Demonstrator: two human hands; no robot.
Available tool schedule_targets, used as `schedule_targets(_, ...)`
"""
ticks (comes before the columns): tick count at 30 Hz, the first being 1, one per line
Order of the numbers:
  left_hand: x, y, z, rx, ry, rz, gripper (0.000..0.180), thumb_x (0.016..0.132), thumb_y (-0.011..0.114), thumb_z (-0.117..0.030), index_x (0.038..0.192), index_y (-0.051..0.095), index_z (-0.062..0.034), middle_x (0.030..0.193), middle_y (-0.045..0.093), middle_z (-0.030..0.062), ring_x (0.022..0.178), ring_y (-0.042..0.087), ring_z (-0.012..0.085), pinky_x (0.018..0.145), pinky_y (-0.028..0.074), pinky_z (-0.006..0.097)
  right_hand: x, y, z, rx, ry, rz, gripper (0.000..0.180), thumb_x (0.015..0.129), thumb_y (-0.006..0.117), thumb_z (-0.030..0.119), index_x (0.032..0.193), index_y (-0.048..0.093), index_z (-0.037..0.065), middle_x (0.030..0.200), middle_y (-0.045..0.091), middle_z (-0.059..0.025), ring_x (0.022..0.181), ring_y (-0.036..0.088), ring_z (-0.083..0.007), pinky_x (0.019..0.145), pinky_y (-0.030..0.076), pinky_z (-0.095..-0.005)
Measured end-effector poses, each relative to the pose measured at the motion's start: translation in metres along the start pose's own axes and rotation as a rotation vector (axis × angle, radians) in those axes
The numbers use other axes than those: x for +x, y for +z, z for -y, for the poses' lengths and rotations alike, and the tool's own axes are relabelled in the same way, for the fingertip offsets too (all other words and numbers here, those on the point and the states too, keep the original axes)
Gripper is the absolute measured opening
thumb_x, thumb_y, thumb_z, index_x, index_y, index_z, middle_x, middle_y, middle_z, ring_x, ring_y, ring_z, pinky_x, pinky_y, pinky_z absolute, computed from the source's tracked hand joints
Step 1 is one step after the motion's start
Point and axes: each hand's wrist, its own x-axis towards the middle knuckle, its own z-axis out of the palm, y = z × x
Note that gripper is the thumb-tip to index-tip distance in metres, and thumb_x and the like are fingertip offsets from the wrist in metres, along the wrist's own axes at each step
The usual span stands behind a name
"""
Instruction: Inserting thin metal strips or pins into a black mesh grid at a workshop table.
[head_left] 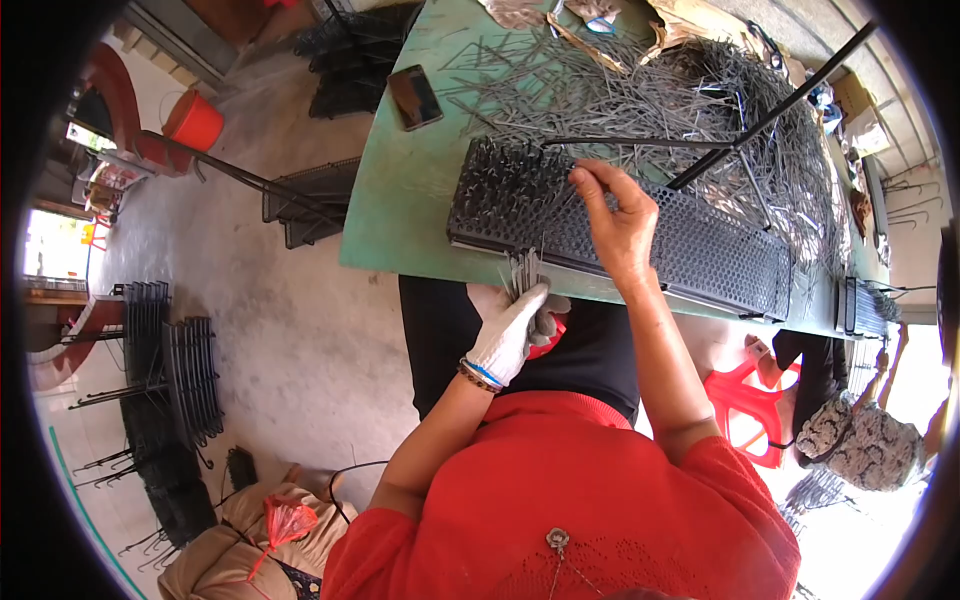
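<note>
Pinching thin metal pin over black holed tray (700,245), bare right hand (618,222) sits on top of it. Tray lies long across green desk (400,200), left to right. Gloved left hand (512,325) grips bunch of pins (523,270), just below tray's near edge. Big pin pile (720,110) behind, grey, spiky.

Green table (400,200) on sunlit grey concrete floor (290,330).
</note>
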Motion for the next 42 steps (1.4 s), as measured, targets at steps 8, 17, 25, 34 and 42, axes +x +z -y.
schedule_targets(8, -0.012, 0.000, -0.004, -0.125, -0.024, 0.093, 0.017, 0.095, 0.052, -0.014, 0.110, 0.050, -0.0069, 0.086, 0.068, 0.0111, 0.055, 0.059, 0.0076, 0.043, 0.044, 0.018, -0.005, 0.008, -0.006, -0.104, -0.098, 0.007, 0.015, 0.086, 0.069, 0.007, 0.099, 0.069, 0.002, 0.087, 0.069, -0.0104, 0.076, 0.065, -0.0166, 0.072, 0.051, -0.0266)
schedule_targets(17, -0.015, 0.004, -0.008, -0.034, 0.003, 0.031, 0.019, 0.095, 0.056, -0.023, 0.096, 0.060, -0.0041, 0.076, 0.067, 0.0063, 0.048, 0.052, 0.0043, 0.040, 0.037, 0.018, -0.014, 0.016, -0.017, -0.320, -0.391, 0.158, 0.015, 0.081, 0.070, 0.006, 0.095, 0.070, 0.002, 0.090, 0.066, -0.0107, 0.080, 0.063, -0.0284, 0.071, 0.052, -0.0355)
schedule_targets(25, -0.020, 0.009, -0.013, -0.085, 0.075, 0.014, 0.020, 0.095, 0.056, -0.022, 0.093, 0.061, -0.0027, 0.071, 0.064, 0.0039, 0.048, 0.052, 0.0035, 0.039, 0.035, 0.018, -0.015, -0.004, 0.009, -0.117, -0.071, 0.242, 0.017, 0.085, 0.070, 0.013, 0.097, 0.070, 0.000, 0.087, 0.064, -0.0099, 0.073, 0.062, -0.0188, 0.064, 0.049, -0.0297)
schedule_targets(34, -0.014, 0.014, -0.016, -0.122, 0.053, 0.061, 0.022, 0.095, 0.056, -0.024, 0.091, 0.063, -0.0036, 0.069, 0.065, 0.0045, 0.046, 0.051, 0.0047, 0.038, 0.035, 0.019, -0.021, -0.023, -0.006, 0.318, 0.531, 0.327, 0.019, 0.089, 0.068, 0.014, 0.094, 0.069, -0.004, 0.078, 0.067, -0.0049, 0.069, 0.060, -0.0081, 0.064, 0.049, -0.0225)
schedule_targets(42, 0.006, 0.011, -0.011, -0.180, -0.100, 0.152, 0.018, 0.094, 0.057, -0.021, 0.097, 0.062, -0.0039, 0.076, 0.068, 0.0080, 0.049, 0.058, 0.0094, 0.040, 0.044, 0.019, 0.001, -0.014, -0.015, -0.023, 0.076, -0.034, 0.027, 0.085, 0.071, 0.009, 0.111, 0.066, 0.002, 0.083, 0.069, -0.0049, 0.075, 0.062, -0.0080, 0.071, 0.050, -0.0230)
